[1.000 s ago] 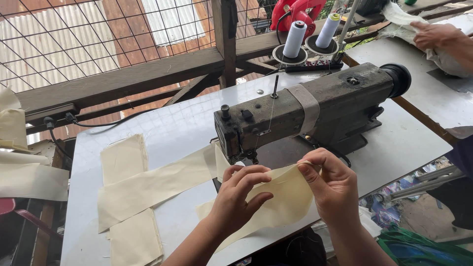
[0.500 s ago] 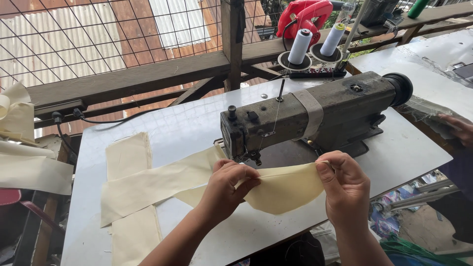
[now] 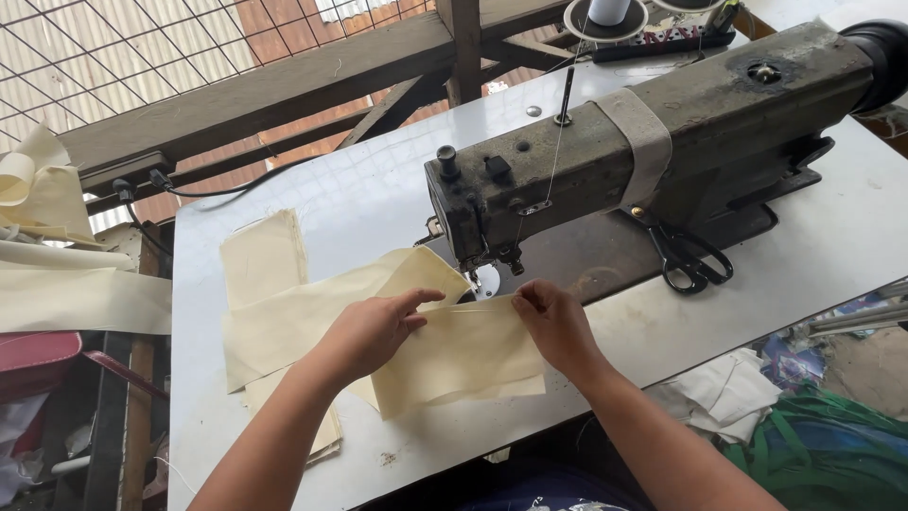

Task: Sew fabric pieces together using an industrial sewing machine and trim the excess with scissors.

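A cream fabric piece [image 3: 463, 355] lies on the white table [image 3: 359, 189] right in front of the needle of a worn grey-green sewing machine [image 3: 653, 142]. My left hand [image 3: 374, 331] presses flat on the fabric's left part, thumb pointing to the needle. My right hand [image 3: 553, 322] pinches the fabric's top edge just below the presser foot [image 3: 473, 282]. A long cream strip [image 3: 312, 312] trails left from the needle, over more cream pieces [image 3: 263, 255].
Black scissors [image 3: 686, 260] lie on the machine bed at right. Thread spools [image 3: 605, 14] stand at the back. Cream fabric [image 3: 57, 284] is heaped off the table's left edge; scraps and green cloth [image 3: 823, 445] lie lower right. A wooden beam and wire grille run behind.
Both hands have brought the cream piece down from the air onto the table and up to the needle. The view has moved closer to the machine.
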